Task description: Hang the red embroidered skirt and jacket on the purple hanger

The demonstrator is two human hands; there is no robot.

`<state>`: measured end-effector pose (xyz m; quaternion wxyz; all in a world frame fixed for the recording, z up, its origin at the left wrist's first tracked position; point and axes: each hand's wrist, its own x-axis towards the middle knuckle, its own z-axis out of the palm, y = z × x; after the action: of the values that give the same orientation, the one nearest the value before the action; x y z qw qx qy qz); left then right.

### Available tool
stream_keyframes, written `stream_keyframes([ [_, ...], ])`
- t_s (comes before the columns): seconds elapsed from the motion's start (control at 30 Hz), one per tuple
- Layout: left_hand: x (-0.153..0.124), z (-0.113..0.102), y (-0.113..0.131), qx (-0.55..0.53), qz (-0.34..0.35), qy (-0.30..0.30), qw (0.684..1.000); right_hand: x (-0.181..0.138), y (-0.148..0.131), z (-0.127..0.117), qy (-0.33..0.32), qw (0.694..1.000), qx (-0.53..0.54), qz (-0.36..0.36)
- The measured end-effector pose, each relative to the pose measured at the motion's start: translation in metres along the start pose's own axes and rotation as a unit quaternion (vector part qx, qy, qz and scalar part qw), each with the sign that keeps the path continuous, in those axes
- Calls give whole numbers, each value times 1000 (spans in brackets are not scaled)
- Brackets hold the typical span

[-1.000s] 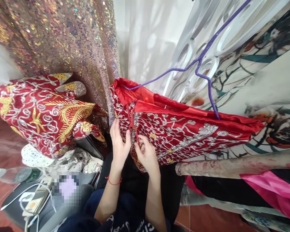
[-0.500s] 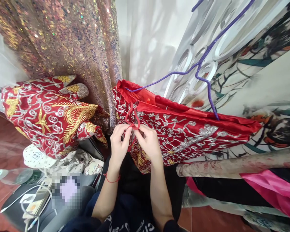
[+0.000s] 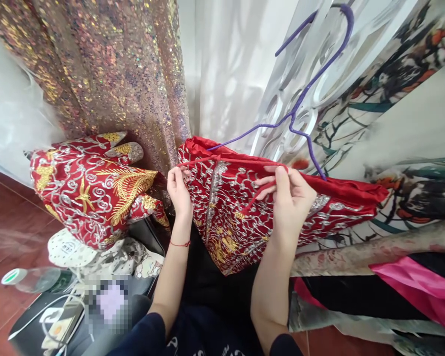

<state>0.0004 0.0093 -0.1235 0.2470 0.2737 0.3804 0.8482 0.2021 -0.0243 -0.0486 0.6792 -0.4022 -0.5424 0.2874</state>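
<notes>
A red embroidered skirt (image 3: pixel 244 212) with silver and gold patterning hangs in front of me, its satin waistband (image 3: pixel 348 190) draped at the purple hanger (image 3: pixel 294 111). Two ends of a red drawstring (image 3: pixel 244 160) run from the waistband's front. My left hand (image 3: pixel 180 190) is closed on one end, at the skirt's left side. My right hand (image 3: pixel 287 190) pinches the other end over the waistband, some fingers apart, with a loose tail hanging below it. The string is drawn nearly straight between both hands.
At the left lies another red embroidered garment (image 3: pixel 85 193) above a white cap (image 3: pixel 68 249). A clear bottle (image 3: pixel 37 280) and a power strip (image 3: pixel 59 329) rest on a dark seat. Sequined fabric (image 3: pixel 126 64) hangs behind; rolled fabric (image 3: pixel 330 252) lies right.
My hands, together at a red loop before, have moved apart, left hand leftward and right hand rightward. The loop is gone and the drawstring is stretched out. The view has shifted slightly.
</notes>
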Motion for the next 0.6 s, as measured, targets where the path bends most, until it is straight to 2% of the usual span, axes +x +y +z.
stream_keyframes([
  [0.07,-5,2,4,51,43,-29,997,-3,-4,0,-49,999,-17,3],
  [0.17,-8,9,18,83,111,-104,985,-3,-7,6,-182,981,-25,54],
  [0.23,-6,17,28,90,117,-169,974,-1,-5,17,-281,953,-16,113],
  [0.3,-5,25,36,115,107,-221,962,3,-2,33,-332,932,-13,146],
  [0.43,-4,33,49,184,115,-266,939,11,3,58,-314,944,-23,97],
  [0.53,1,34,56,215,154,-296,918,16,-1,59,-308,948,-66,37],
  [0.6,6,34,60,238,172,-321,900,18,-5,57,-280,952,-121,2],
])
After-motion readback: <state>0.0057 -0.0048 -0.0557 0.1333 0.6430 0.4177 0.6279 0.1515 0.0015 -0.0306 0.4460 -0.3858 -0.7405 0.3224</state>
